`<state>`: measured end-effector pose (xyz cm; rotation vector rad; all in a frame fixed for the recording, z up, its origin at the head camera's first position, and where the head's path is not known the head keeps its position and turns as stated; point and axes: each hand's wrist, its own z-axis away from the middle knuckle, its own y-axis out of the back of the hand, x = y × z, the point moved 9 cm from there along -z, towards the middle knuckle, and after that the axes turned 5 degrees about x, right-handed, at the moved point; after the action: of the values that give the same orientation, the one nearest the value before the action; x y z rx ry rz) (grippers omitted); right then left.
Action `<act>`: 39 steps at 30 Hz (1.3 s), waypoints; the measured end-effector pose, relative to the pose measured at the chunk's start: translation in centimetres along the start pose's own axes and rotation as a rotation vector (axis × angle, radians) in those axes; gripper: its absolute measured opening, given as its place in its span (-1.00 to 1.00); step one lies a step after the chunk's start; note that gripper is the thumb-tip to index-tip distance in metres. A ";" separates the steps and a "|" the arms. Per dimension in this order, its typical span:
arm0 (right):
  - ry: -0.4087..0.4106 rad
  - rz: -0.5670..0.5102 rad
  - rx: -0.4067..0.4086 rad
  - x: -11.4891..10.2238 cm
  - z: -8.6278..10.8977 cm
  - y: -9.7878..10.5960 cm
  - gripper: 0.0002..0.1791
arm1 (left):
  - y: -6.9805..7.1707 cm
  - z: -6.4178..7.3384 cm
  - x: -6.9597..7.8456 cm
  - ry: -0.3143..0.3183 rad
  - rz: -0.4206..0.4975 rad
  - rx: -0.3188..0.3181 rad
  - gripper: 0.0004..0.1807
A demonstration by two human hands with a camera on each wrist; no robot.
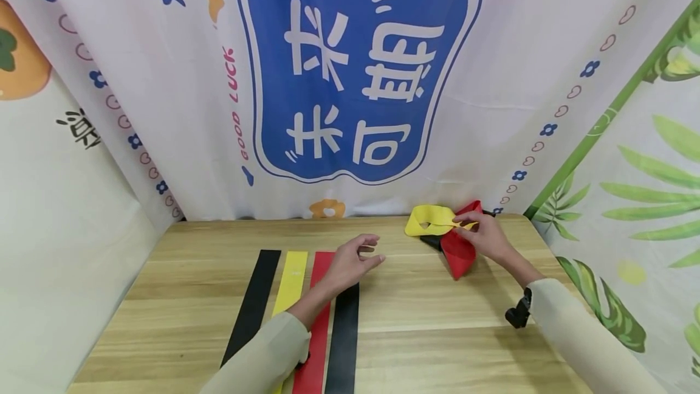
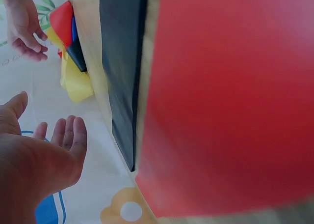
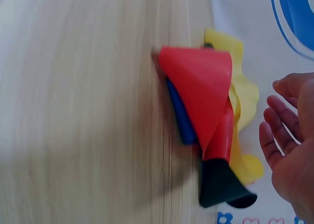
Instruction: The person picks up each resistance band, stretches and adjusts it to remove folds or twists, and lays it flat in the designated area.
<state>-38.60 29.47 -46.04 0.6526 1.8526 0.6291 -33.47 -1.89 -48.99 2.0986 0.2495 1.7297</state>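
Right hand: at the far right of the table, over the pile. Fingers loosely bent and spread from the thumb; both wrist views show a gap between fingertips and pile, so nothing is pinched.

Pile: by the table's far edge, near the cloth. Contents: yellow loop on the far left side; red piece, folded to a point toward the near side; black piece partly under these. Right wrist view adds a blue piece beneath the red. How the pieces are joined: cannot tell.

Left hand: above the far ends of the strips, thumb and fingers apart, holding nothing.

Strips, flat on the table, side by side, left to right: first black strip, yellow strip, red strip, second black strip. Narrow gaps between them; left forearm crosses over the yellow and red ones.
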 end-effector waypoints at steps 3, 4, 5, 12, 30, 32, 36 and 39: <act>-0.027 0.002 0.014 0.9 -0.2 0.7 -0.73 | -0.7 -0.9 0.2 0.011 0.024 0.003 -0.44; -0.033 0.007 0.021 1.2 -0.3 0.9 -0.73 | -0.9 -1.2 0.3 0.012 0.028 0.005 -0.43; -0.041 0.012 0.027 1.5 -0.3 1.1 -0.73 | -1.2 -1.5 0.4 0.012 0.031 0.004 -0.42; -0.076 0.064 0.077 2.8 -0.8 2.2 -0.73 | -3.4 -3.2 1.1 -0.028 -0.027 -0.020 -0.34; -0.139 0.138 0.077 5.0 -0.5 2.8 -0.61 | -9.0 -6.4 2.2 -0.149 -0.177 -0.078 -0.38; -0.145 0.135 0.069 5.1 -0.4 2.6 -0.62 | -9.4 -6.6 2.1 -0.152 -0.201 -0.082 -0.39; -0.142 0.136 0.057 5.2 -0.3 2.2 -0.66 | -10.0 -6.8 1.6 -0.122 -0.229 -0.086 -0.38; -0.136 0.154 0.059 5.2 -0.4 2.0 -0.68 | -10.3 -7.0 1.4 -0.095 -0.239 -0.089 -0.37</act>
<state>-40.33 34.44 -47.95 0.8629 1.7105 0.6154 -38.74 9.26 -50.98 1.9906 0.3724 1.4723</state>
